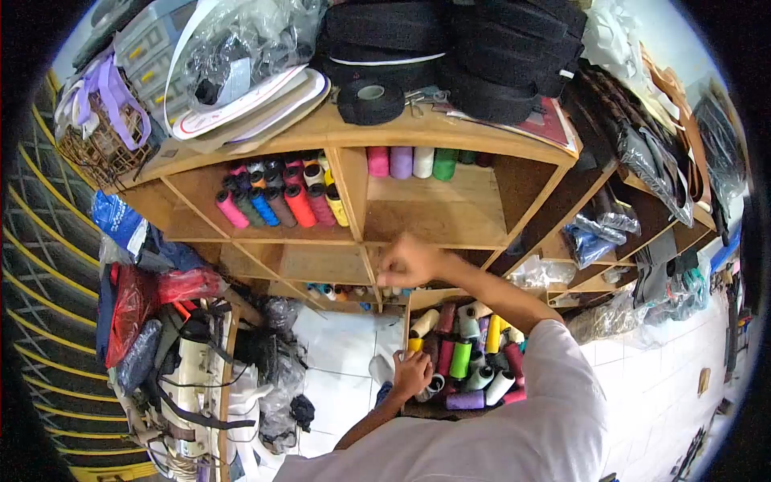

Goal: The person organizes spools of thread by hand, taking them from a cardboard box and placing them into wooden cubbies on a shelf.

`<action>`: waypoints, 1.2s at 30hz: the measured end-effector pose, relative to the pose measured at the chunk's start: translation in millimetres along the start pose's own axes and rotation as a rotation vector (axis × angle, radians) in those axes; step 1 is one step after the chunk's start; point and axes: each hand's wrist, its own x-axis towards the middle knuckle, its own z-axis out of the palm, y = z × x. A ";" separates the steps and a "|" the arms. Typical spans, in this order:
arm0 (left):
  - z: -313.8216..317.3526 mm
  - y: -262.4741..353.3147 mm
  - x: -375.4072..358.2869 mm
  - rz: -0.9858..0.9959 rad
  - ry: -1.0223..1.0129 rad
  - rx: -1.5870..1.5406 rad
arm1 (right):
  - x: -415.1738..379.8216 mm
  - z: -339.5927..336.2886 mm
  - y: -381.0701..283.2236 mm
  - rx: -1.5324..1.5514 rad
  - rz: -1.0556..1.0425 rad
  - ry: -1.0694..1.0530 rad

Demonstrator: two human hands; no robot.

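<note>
My left hand (413, 373) is at the left side of a wooden box (414, 304) of thread spools, its fingers curled inward. What lies under those fingers is hidden. A yellow spool (415, 344) stands just above this hand, and a bright green spool (460, 359) lies farther right in the pile. My right hand (408, 261) is raised before the wooden shelf unit (426, 229), blurred by motion; whether anything is in it does not show. Behind it, one compartment holds pink, purple, white and green spools (444, 164) in a row at the back.
The compartment to the left holds several coloured spools (299, 205). Black rolled material (385, 40) and plastic-wrapped items crowd the shelf top. A sewing machine (193, 386) stands at lower left, beside black plastic bags (281, 377) on the white tiled floor (337, 345).
</note>
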 end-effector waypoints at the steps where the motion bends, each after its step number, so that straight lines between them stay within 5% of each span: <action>1: -1.7 -0.4 1.3 0.002 -0.003 -0.029 | -10.1 2.5 0.7 -0.026 -0.065 0.596; 2: -3.1 1.2 3.2 0.005 0.001 -0.059 | -6.2 1.7 8.7 -0.024 -0.065 0.589; 4: -5.7 3.1 3.3 -0.012 -0.014 -0.075 | 9.6 -4.9 32.7 -0.252 0.611 0.930; 5: -8.1 4.3 4.3 -0.011 -0.023 -0.055 | 15.1 14.8 29.2 -0.317 0.494 0.886; 7: -9.9 3.1 6.3 0.007 0.020 -0.022 | 8.0 30.5 -5.3 -0.787 -0.268 0.831; 8: -11.4 1.7 4.5 0.006 -0.038 -0.036 | 4.4 21.3 -17.2 -0.784 -0.277 0.839; 10: -10.3 1.1 4.5 0.008 -0.057 0.000 | -12.4 1.3 -52.3 -0.220 0.072 -0.128; 12: -9.1 3.9 5.2 0.014 0.025 -0.050 | -5.9 -5.7 -13.8 0.357 0.234 0.604; 13: -3.4 2.3 3.7 -0.018 -0.013 -0.042 | 8.7 -8.4 7.5 0.350 0.237 0.600; 15: 0.1 1.5 4.2 -0.015 -0.015 -0.046 | 36.3 -14.8 30.0 -0.580 0.161 1.259; 16: -0.1 0.5 3.1 -0.015 -0.029 -0.045 | 32.8 -6.4 28.7 -0.581 0.164 1.263; 18: -2.3 0.9 4.1 0.020 0.043 -0.053 | 27.8 27.8 8.9 -0.994 -0.114 0.918; 20: 2.3 -3.7 0.4 0.007 0.005 -0.022 | -17.9 26.6 -39.6 0.193 -0.298 0.117; 23: -3.2 0.8 4.4 -0.030 -0.015 -0.100 | -35.6 38.1 -47.2 0.044 -0.185 0.006; 26: -2.8 1.3 5.4 -0.043 -0.060 -0.068 | -37.7 12.9 -14.3 0.073 0.024 0.435; 28: 4.9 0.8 3.8 -0.034 -0.042 -0.071 | -28.3 10.2 56.1 -0.422 0.156 0.758; 30: 8.5 -4.1 2.9 0.005 -0.048 -0.056 | -42.7 13.4 83.9 -0.289 0.638 0.845; 31: 7.2 -2.2 3.4 0.010 -0.041 -0.053 | -50.9 22.7 84.3 -0.281 0.644 0.849; 33: 4.3 -3.7 5.9 0.014 -0.038 -0.043 | -72.9 50.1 76.1 -0.362 1.029 1.044; 36: 6.7 -1.7 -0.2 -0.010 -0.039 -0.024 | -108.3 124.3 0.6 -0.405 1.116 1.174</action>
